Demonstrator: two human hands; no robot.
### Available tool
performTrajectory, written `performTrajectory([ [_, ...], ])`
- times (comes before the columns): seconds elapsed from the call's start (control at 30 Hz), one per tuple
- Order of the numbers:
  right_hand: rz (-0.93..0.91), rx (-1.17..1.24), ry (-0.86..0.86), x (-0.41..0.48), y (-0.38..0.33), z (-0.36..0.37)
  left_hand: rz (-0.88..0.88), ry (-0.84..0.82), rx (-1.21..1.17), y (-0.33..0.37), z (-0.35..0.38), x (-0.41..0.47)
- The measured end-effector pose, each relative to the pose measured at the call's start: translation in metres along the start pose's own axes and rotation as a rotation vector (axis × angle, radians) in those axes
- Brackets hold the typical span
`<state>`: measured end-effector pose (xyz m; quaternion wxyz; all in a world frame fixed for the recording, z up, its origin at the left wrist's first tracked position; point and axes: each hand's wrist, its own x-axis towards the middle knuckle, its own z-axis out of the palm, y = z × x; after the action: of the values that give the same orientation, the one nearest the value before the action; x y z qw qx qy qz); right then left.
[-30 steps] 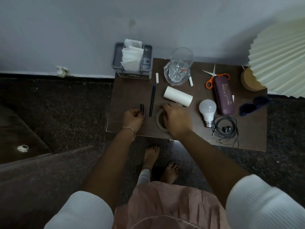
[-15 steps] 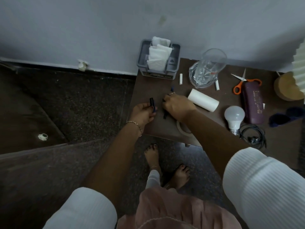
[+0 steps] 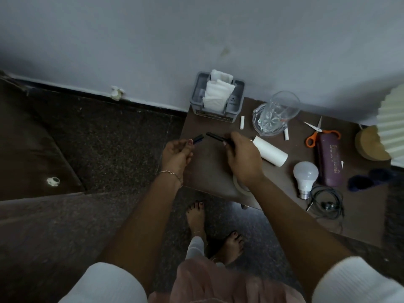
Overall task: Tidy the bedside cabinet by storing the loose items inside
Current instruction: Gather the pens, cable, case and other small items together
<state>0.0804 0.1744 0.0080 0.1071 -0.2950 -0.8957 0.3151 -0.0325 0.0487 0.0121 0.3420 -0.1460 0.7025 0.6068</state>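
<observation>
Over the left end of the table (image 3: 209,171), the left hand (image 3: 176,154) pinches a dark pen cap (image 3: 198,138) and the right hand (image 3: 242,159) grips the pen (image 3: 216,137), their ends close but apart. Capping seems the step in hand; next, align them and push the cap on.

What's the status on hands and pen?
Left hand pinches cap. Right hand grips pen, end facing cap, gap between. Nothing blocking; bulb, scissors, roll on cabinet.

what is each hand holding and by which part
The left hand pinches a short dark cap by its near end; the right hand grips a dark pen by its back half, front end free.
</observation>
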Motion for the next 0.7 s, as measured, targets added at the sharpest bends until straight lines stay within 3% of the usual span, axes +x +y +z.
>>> performTrajectory([
  [0.13,0.103,0.038,0.089,-0.015,0.0,-0.01,0.009,-0.017,-0.044,0.003,0.0,-0.006],
  [0.7,0.274,0.172,0.109,-0.056,0.007,-0.034,0.036,-0.15,-0.109,-0.006,0.027,-0.034],
])
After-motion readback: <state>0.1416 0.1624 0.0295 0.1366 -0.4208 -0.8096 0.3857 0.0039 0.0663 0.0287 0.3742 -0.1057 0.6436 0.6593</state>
